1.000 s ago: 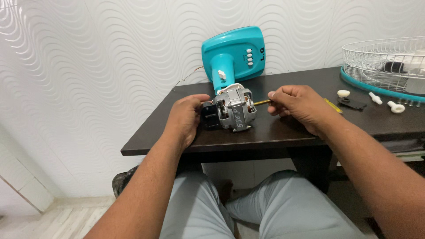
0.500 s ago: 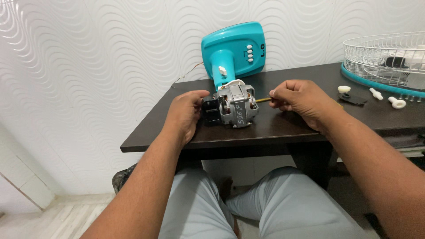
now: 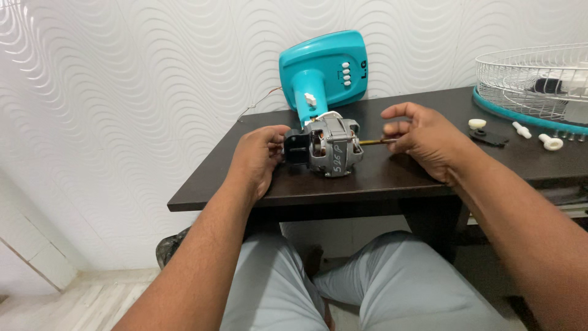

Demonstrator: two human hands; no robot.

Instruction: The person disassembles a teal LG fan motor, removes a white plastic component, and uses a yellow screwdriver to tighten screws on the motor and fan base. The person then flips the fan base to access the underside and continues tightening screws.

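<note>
A grey metal fan motor (image 3: 331, 147) with a black rear block lies on the dark table (image 3: 380, 178), joined to a teal fan base (image 3: 324, 70) that leans behind it. My left hand (image 3: 260, 156) grips the black rear end of the motor. My right hand (image 3: 422, 138) pinches the thin metal shaft (image 3: 370, 141) sticking out of the motor's right side.
At the right of the table sit a white wire fan guard with a teal rim (image 3: 533, 83), a black flat part (image 3: 490, 138) and several small white knobs (image 3: 550, 142). A wavy white wall stands behind. My knees are under the table's front edge.
The view has shifted slightly. My right hand stays on the shaft and my left hand stays on the motor; the fingers of the right hand have moved a little.
</note>
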